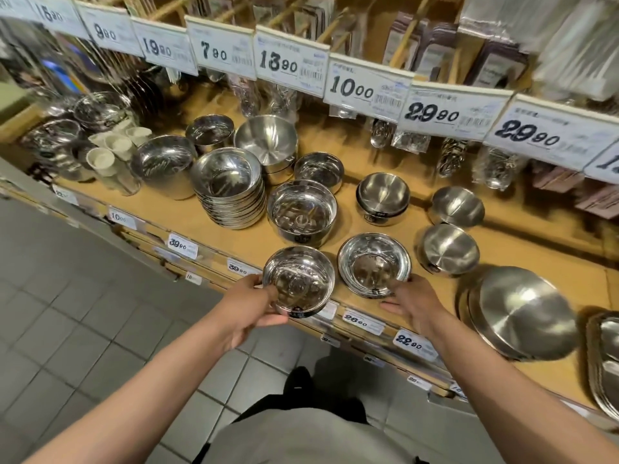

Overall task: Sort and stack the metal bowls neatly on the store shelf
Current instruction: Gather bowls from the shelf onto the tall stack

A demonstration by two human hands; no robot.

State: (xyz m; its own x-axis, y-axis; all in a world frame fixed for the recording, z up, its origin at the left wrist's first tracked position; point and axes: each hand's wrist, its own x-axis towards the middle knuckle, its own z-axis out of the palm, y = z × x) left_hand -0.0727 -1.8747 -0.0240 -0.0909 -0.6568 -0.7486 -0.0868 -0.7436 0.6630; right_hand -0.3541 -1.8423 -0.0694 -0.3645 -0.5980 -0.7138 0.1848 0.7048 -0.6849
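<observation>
Two shiny round steel bowls sat at the front edge of the tan wooden store shelf, one under each hand. The left-hand polished straight-sided bowl hung partly over the shelf lip, and the left hand gripped it, thumb on the near rim and fingers curled under its base. Just beside it, the polished flared bowl rested on the shelf, seemingly atop another of its kind. The right hand touched its near side with fingers only loosely bent; whether it truly gripped the rim I could not tell.

Judging by this, the sorting step was in hand: a loose bowl had been picked out and needed a stack of its own type. The large straight-sided steel bowl directly behind looked a likely match in shape, though bigger. The next move would call for lifting the held bowl clear, comparing width, and lowering it level so it nested without clattering.

Both forearms reached forward from below, roughly parallel, wrists low at the shelf lip.

Farther back stood the tall stack of shallow steel bowls, and to the right two brushed matte steel bowls and a large upturned brushed steel bowl. White price tags hung along the shelf above.
</observation>
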